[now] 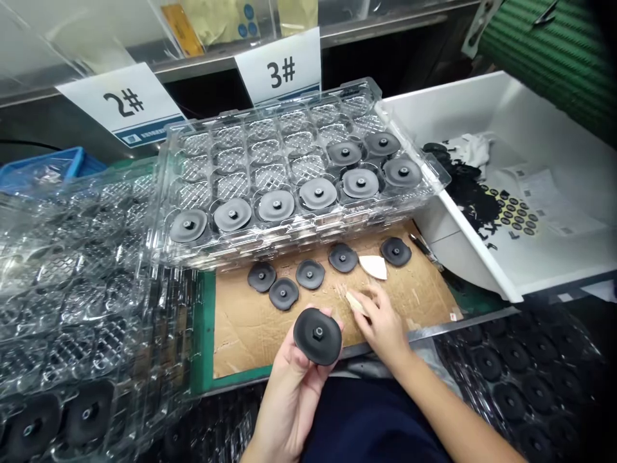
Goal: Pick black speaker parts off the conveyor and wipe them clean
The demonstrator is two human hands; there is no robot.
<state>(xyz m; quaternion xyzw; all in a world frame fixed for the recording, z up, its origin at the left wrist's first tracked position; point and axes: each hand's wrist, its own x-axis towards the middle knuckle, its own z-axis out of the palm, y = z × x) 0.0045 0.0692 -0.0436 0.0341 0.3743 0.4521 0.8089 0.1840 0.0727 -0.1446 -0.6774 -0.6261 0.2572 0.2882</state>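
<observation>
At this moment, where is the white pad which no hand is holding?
In the head view, the white pad lies on the cardboard, right of centre, between one black disc and another black disc, just beyond the right hand.

The person is wearing plain, dark navy clothing (380, 424), its soft cloth showing just beyond the near edge of the worktop (208, 334); the view is leaving unclear whether it is a top or trousers. The left hand (301, 379) and right hand (385, 328) are showing bare, the forearms (448, 399) likewise appearing uncovered.
</observation>
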